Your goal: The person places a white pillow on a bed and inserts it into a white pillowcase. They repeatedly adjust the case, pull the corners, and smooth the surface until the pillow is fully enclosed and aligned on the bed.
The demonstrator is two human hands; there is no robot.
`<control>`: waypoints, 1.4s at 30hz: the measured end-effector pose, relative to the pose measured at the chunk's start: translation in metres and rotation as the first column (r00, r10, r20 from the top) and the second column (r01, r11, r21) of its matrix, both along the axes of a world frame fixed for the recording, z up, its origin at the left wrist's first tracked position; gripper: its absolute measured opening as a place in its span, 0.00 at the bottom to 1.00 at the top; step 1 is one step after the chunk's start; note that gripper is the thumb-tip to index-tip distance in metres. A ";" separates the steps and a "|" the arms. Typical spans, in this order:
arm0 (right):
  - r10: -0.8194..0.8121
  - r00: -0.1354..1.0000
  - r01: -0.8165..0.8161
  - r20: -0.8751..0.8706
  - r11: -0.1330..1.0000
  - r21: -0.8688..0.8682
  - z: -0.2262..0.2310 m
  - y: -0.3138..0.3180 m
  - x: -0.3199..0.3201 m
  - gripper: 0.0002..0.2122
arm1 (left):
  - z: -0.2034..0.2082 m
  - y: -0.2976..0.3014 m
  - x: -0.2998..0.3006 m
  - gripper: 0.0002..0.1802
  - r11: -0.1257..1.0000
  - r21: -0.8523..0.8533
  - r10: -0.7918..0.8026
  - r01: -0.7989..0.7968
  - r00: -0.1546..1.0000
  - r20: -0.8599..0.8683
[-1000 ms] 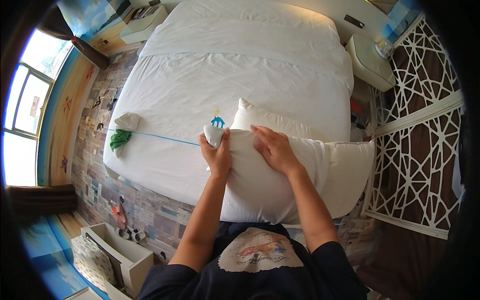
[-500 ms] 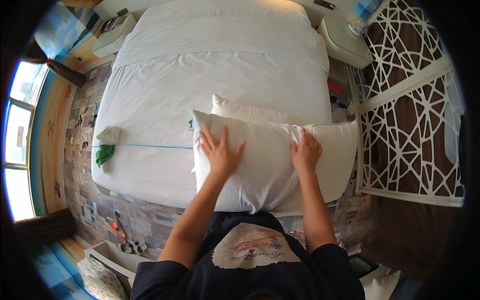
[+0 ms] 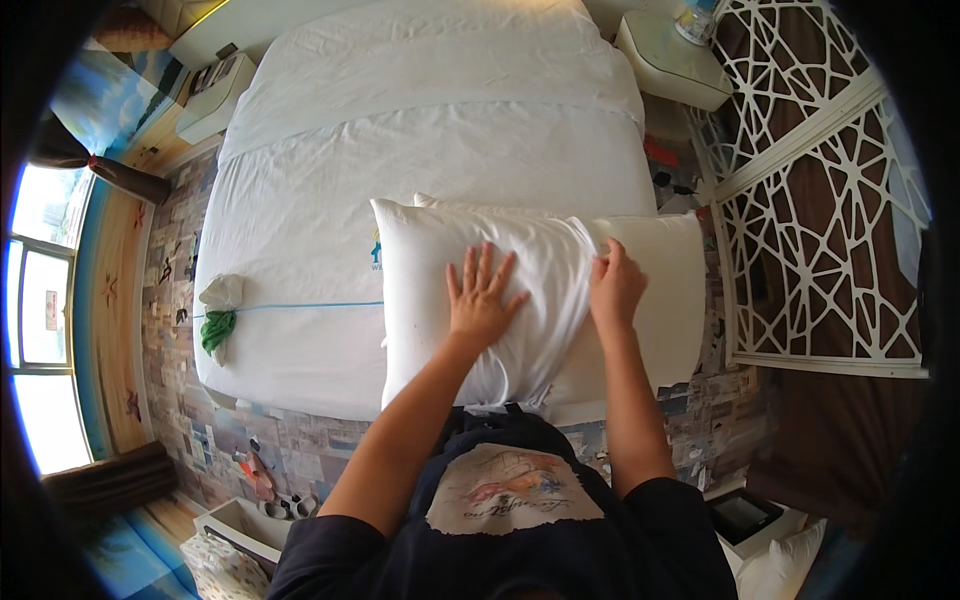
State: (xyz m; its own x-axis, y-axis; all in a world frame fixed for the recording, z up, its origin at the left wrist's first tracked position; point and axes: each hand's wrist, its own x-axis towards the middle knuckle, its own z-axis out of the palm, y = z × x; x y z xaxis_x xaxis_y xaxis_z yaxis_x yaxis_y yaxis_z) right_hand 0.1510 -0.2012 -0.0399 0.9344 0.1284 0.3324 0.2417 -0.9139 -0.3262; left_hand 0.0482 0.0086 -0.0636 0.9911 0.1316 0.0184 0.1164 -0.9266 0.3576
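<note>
Hand positions at a white pillow (image 3: 650, 300), as I follow them from a distance. The left hand (image 3: 482, 305) lies palm down on a white cover (image 3: 545, 270) drawn partly over the pillow; its fingers are spread wide and it holds nothing. The right hand (image 3: 618, 285) is curled narrow at the cover's edge – whether cloth is caught between thumb and finger, I cannot tell. The pillow lies crosswise at the near end of the bed (image 3: 300, 360), its right part outside the cover. A thin strip of a second pillow (image 3: 470, 207) shows along its far side.

Compared with half a second earlier, I note that the left hand has shifted from near the left corner toward the pillow's middle – the right hand stays by the cover's edge – and less of the second pillow is visible.
</note>
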 end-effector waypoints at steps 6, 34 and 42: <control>0.144 0.973 -0.042 -0.179 0.878 0.478 -0.016 0.030 -0.115 0.35 | -0.007 0.026 0.032 0.41 0.999 -0.026 0.031 -0.036 0.984 -0.173; 0.132 0.972 -0.166 0.194 0.971 0.174 0.010 -0.071 -0.021 0.07 | 0.054 -0.063 -0.140 0.19 0.432 -0.808 0.275 -0.400 0.912 -0.305; 0.362 0.911 -0.406 0.199 0.874 0.267 0.022 -0.069 0.009 0.08 | 0.000 -0.079 -0.106 0.34 -0.236 -0.952 0.827 -0.197 0.473 -0.303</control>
